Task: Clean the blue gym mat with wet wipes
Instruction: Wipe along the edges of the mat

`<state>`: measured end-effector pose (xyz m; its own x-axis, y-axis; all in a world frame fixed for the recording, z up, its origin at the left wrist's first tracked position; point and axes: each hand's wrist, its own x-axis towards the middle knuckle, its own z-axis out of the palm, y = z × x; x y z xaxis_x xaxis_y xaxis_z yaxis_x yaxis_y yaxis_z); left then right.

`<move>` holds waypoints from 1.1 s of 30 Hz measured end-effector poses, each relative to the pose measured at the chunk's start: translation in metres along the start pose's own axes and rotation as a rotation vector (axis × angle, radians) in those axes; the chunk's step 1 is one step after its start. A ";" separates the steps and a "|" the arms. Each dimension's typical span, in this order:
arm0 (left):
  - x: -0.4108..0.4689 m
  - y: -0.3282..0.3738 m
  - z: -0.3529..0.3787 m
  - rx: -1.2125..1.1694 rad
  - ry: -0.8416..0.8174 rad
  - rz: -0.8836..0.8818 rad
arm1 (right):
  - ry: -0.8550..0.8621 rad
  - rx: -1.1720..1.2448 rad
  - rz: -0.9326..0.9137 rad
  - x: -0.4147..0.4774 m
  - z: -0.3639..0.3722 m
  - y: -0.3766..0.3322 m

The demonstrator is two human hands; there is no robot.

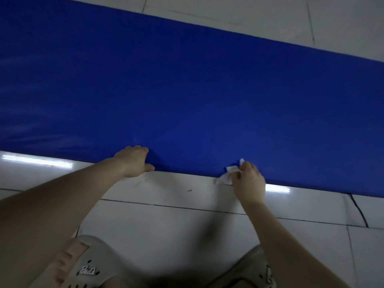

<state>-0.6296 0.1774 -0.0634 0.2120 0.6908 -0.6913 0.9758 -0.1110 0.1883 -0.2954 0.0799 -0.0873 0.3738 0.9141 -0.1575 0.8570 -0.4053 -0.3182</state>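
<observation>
Right grip pinches a crumpled white wipe on the smooth blue mat.

Glossy white tiled floor in the near part, and another strip of the same tile far right. Dark grout line runs left to right. A darker curved line lies near the right edge. Small dark speck on the tile, centre. Two bright light reflections: one left, one right. Two pale clog-type shoes at the near edge, left shoe with a script logo and vent holes, right shoe partly hidden.
</observation>
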 end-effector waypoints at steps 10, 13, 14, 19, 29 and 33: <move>-0.003 0.006 0.001 0.082 -0.017 -0.049 | -0.252 0.169 -0.185 -0.036 0.062 -0.157; -0.003 0.009 -0.004 0.072 -0.027 -0.059 | -0.272 0.041 -0.310 -0.030 0.065 -0.163; -0.003 0.009 -0.004 0.067 -0.037 -0.062 | -0.252 0.033 -0.321 -0.027 0.061 -0.151; -0.003 0.008 -0.001 0.066 -0.029 -0.061 | -0.059 0.036 -0.150 -0.011 0.028 -0.045; 0.001 0.007 0.003 0.109 -0.020 -0.062 | -0.050 0.076 0.027 -0.020 0.038 -0.080; 0.002 0.009 0.000 0.140 -0.026 -0.071 | -0.225 0.012 -0.340 -0.034 0.066 -0.167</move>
<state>-0.6206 0.1779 -0.0627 0.1418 0.6819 -0.7176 0.9859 -0.1620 0.0408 -0.4751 0.1157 -0.0908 -0.0180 0.9701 -0.2419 0.9135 -0.0824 -0.3984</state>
